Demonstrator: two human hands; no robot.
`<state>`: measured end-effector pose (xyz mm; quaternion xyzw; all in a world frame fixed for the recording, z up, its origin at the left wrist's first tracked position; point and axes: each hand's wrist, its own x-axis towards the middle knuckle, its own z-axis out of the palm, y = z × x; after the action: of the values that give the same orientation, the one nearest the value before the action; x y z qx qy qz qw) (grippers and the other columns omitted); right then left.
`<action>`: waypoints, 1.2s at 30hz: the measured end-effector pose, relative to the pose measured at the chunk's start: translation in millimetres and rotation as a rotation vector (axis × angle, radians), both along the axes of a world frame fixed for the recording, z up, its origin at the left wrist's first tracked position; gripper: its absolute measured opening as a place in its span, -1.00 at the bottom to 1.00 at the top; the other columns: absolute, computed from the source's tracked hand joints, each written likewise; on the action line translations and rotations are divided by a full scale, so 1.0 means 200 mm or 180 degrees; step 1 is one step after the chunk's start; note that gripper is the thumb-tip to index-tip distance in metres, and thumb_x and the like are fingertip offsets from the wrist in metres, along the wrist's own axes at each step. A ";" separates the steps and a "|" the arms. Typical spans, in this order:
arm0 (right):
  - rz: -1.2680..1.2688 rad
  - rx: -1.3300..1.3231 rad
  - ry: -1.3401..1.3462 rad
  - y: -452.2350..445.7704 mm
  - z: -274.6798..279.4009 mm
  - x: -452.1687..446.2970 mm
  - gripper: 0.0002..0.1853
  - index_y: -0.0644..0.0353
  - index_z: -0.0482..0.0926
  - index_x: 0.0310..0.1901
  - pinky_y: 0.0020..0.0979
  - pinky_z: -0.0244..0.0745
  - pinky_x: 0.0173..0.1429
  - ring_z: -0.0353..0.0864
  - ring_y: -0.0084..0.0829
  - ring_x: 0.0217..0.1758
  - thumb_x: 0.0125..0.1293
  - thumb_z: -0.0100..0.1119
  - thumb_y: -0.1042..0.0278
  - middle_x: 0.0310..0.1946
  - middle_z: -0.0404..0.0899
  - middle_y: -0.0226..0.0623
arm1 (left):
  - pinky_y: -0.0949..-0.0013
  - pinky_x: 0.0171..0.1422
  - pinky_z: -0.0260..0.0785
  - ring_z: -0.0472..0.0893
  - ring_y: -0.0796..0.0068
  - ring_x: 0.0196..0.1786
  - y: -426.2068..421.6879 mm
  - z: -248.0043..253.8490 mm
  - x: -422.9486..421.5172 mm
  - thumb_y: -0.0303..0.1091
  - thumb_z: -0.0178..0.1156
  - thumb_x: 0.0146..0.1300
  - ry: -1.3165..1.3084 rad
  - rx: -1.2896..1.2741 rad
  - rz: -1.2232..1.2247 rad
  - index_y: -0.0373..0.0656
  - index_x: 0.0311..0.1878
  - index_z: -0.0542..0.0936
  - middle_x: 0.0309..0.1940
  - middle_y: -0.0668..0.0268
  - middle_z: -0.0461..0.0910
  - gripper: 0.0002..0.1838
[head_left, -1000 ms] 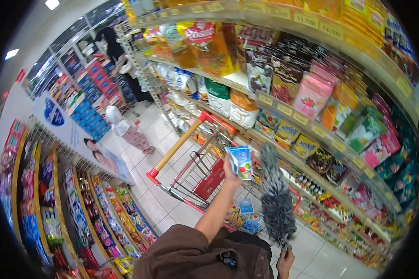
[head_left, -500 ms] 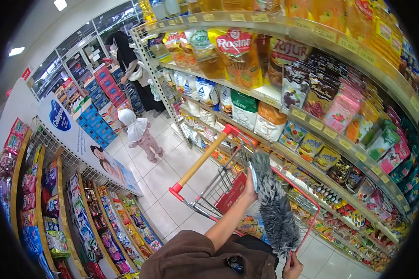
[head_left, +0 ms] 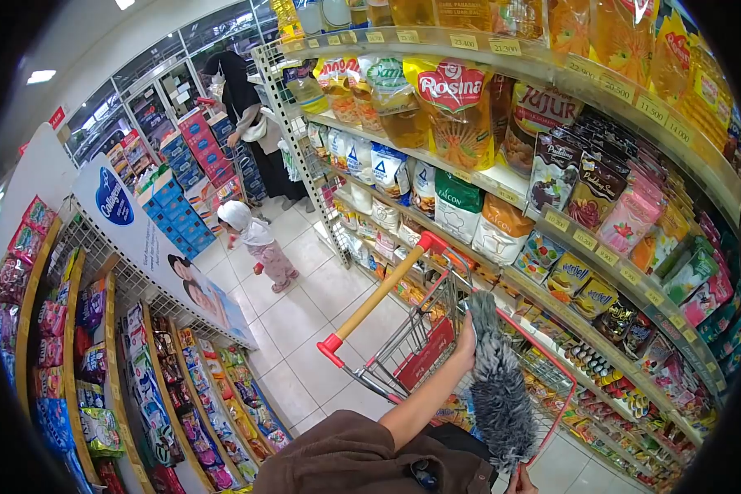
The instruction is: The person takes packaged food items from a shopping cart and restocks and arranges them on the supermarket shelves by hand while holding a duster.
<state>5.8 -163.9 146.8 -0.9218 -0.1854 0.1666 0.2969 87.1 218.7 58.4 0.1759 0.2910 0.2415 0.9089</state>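
Note:
My left hand (head_left: 465, 344) reaches over the shopping cart (head_left: 424, 354) with its fingers wrapped round small packets, of which only a thin pale edge shows. The grey fluffy duster (head_left: 502, 395) hides the rest of them. Low at the frame's bottom edge, my right hand (head_left: 520, 481) is closed at the lower end of the duster, which points upward beside my left hand. The cart has a yellow handle bar with red ends and a red plate, and colourful packs lie in its basket, partly covered by my arm.
Right shelves (head_left: 502, 177) hold oil pouches, flour bags and pudding packs. Snack racks (head_left: 160, 387) stand on the left beside a blue and white banner (head_left: 160, 239). A small person (head_left: 259, 243) and a person in black (head_left: 251, 123) stand ahead, near stacked boxes (head_left: 177, 214).
My left hand has turned, so the blue packets' printed front no longer shows. The view has shifted, with cart and shelves now further right. The small person has turned.

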 end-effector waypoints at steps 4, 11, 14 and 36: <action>-0.0299 -0.0541 0.0385 0.02 0.07 -0.02 -0.67 0.22 0.60 0.06 -0.33 0.55 -0.06 0.68 -0.18 -0.04 0.40 0.09 0.20 -0.12 0.66 -0.03 | 0.25 0.23 0.36 0.57 0.36 0.09 0.01 0.00 -0.01 0.28 -0.23 0.39 0.0077 0.0060 -0.0176 -0.08 0.26 0.43 0.10 0.30 0.56 -0.32; -0.0446 0.0221 -0.0639 0.00 -0.09 -0.03 -0.77 0.30 0.64 -0.07 -0.46 0.29 -0.52 0.35 -0.59 -0.70 0.26 0.20 0.42 -0.72 0.46 -0.13 | 0.17 0.21 0.39 0.56 0.31 0.09 0.00 0.21 -0.09 0.30 -0.12 0.33 0.0180 0.0438 -0.0012 -0.10 0.25 0.42 0.11 0.26 0.55 -0.30; -0.0340 0.0497 -0.0638 0.02 -0.06 -0.05 -0.75 0.27 0.65 -0.06 -0.45 0.27 -0.54 0.32 -0.53 -0.73 0.26 0.22 0.39 -0.74 0.43 -0.14 | 0.23 0.15 0.43 0.60 0.32 -0.01 0.04 0.14 -0.07 0.22 -0.13 0.37 -0.0655 0.0022 0.0130 -0.08 0.21 0.45 -0.01 0.27 0.60 -0.39; -0.0488 0.0097 -0.0887 -0.02 -0.09 -0.01 -0.78 0.18 0.67 -0.13 -0.28 0.32 -0.52 0.46 -0.21 -0.70 0.25 0.23 0.29 -0.70 0.49 -0.09 | 0.10 -0.17 0.48 0.59 0.08 -0.02 0.14 -0.02 -0.07 0.35 -0.16 0.28 -0.0501 0.0073 -0.0562 -0.17 0.13 0.47 -0.08 0.12 0.59 -0.27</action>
<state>3.2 -167.5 129.8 -0.9428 -0.1565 0.0111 0.2942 72.6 246.3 53.8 0.1918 0.1994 0.1768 0.9445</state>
